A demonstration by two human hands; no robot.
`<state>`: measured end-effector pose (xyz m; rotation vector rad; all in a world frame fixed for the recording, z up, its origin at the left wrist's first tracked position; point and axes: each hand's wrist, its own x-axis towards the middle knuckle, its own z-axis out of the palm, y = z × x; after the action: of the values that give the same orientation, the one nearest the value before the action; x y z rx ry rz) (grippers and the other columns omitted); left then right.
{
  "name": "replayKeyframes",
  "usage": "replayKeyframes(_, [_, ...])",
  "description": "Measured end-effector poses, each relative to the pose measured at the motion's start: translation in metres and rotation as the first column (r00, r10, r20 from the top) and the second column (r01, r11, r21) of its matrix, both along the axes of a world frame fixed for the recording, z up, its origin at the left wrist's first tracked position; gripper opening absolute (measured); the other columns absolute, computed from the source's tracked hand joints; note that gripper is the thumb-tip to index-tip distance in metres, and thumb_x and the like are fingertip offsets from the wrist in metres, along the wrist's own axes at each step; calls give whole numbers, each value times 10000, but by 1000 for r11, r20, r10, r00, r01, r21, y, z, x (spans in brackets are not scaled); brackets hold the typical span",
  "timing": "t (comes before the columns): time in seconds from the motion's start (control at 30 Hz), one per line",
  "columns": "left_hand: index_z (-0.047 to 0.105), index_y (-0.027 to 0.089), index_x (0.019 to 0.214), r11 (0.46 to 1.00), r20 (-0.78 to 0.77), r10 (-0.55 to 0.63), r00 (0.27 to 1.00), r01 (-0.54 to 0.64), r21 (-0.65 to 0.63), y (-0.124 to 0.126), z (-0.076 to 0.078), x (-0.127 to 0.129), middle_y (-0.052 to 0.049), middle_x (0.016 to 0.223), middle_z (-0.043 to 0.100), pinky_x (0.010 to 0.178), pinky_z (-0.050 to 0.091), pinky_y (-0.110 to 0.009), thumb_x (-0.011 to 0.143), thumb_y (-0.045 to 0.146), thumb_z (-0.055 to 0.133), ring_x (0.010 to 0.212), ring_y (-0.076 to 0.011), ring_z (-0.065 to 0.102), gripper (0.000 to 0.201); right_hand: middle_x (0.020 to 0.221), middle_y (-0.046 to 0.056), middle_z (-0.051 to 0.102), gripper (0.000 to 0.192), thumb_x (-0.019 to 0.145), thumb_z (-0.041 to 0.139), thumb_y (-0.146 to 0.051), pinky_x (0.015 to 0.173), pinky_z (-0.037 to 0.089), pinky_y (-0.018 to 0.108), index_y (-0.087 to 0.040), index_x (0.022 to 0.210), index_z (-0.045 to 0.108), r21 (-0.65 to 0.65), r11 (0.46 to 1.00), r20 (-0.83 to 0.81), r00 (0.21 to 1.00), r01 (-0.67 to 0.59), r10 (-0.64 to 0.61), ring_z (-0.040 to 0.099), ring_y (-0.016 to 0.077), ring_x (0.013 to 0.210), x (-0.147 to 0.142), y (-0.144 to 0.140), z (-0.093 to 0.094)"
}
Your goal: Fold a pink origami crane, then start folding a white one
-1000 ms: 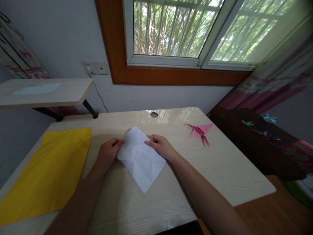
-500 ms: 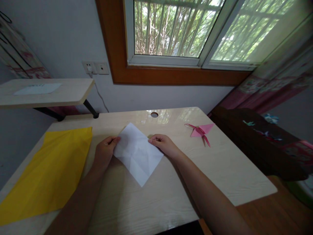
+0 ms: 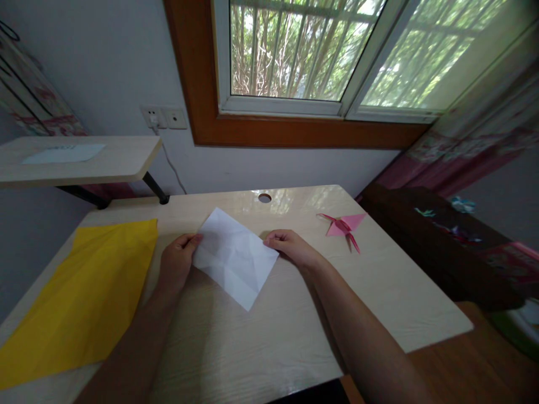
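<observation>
Between my hands is a square sheet of white paper (image 3: 236,258) with faint creases across it, turned so one corner points toward me. My left hand (image 3: 179,258) pinches its left edge between thumb and fingers. On the other side my right hand (image 3: 290,247) grips the edge close to the right corner. The fingertips under the sheet are hidden. Off to the right on the table lies a folded pink paper crane (image 3: 343,225), out of reach of both hands' grip.
A large yellow sheet (image 3: 92,292) covers the left of the pale wooden table (image 3: 252,359). A raised shelf (image 3: 126,151) stands at the back left, with a paper (image 3: 63,154) on it. The tabletop has a round hole (image 3: 265,198) near the wall. A dark object (image 3: 315,393) sits at the front edge.
The white paper has turned slightly, its near corner shifting right and away from me. My right hand has slid along the edge toward the right corner.
</observation>
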<state>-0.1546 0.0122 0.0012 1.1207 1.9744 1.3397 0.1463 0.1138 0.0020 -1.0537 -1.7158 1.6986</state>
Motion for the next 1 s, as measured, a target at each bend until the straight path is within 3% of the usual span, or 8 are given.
replayKeyframes(0.33, [773,227,919,996,17,69,997,-70,55,0,-6,-3,-35,903,761,755,441,-296,830,506,673,860,-234,654,309,694,9,659,318,744,788,-443,593,490,247,-148,785,678,-115,993,-93,996,-17,6,593,106,584,3,2,4])
replayKeyframes(0.57, [766,206,944,993,53,81,995,-85,83,1,-11,-6,-40,893,753,740,449,-289,822,531,676,847,-226,649,359,701,35,709,330,737,813,-433,601,508,242,-147,799,659,-207,978,-173,983,29,-65,639,110,585,5,4,0])
replayKeyframes(0.77, [766,201,944,994,68,73,995,-79,80,3,-10,-6,-34,895,746,744,440,-280,813,522,681,836,-210,634,357,656,28,697,323,711,834,-431,588,492,252,-162,784,671,-199,974,-219,963,112,-155,627,122,576,4,8,-5])
replayKeyframes(0.87, [753,187,907,997,161,-10,987,-3,81,2,-4,-3,-26,875,734,735,445,-267,788,506,707,830,-201,625,344,663,10,676,312,703,837,-430,570,470,252,-182,770,660,-195,962,-249,939,190,-235,601,123,583,4,11,-7])
replayKeyframes(1.0, [728,168,865,960,356,-265,896,279,11,0,3,5,-18,793,703,628,443,-252,751,506,750,711,-182,611,358,728,-20,640,312,711,821,-439,560,428,239,-209,794,627,-188,920,-310,867,345,-389,569,120,625,5,16,-12])
